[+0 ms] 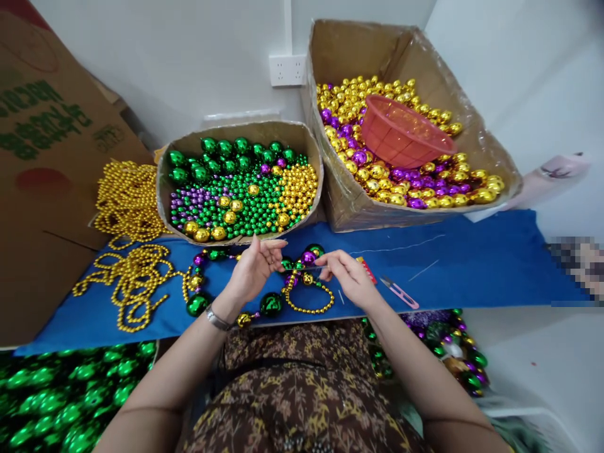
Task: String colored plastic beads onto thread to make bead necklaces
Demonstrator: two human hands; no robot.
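Note:
My left hand (252, 270), with a watch on its wrist, is turned palm up over the table, its fingers loosely curled and apart. Facing it, my right hand (348, 275) pinches the end of a thin strand (314, 269) that runs toward the left fingers. Whether it is thread or a needle is too fine to tell. Just beneath the hands lies a bead necklace with a large green bead (271, 304), a purple bead (308, 258) and a loop of small gold beads (311, 310). More of its green, purple and gold beads reach left past my wrist.
Behind the hands stands a low carton (240, 239) of green, purple and gold beads. A taller carton (340, 207) holds gold and purple beads and a red basket (401, 135). Pink thread snips (401, 294) lie right; gold bead strings (136, 280) heap left on the blue cloth (486, 264).

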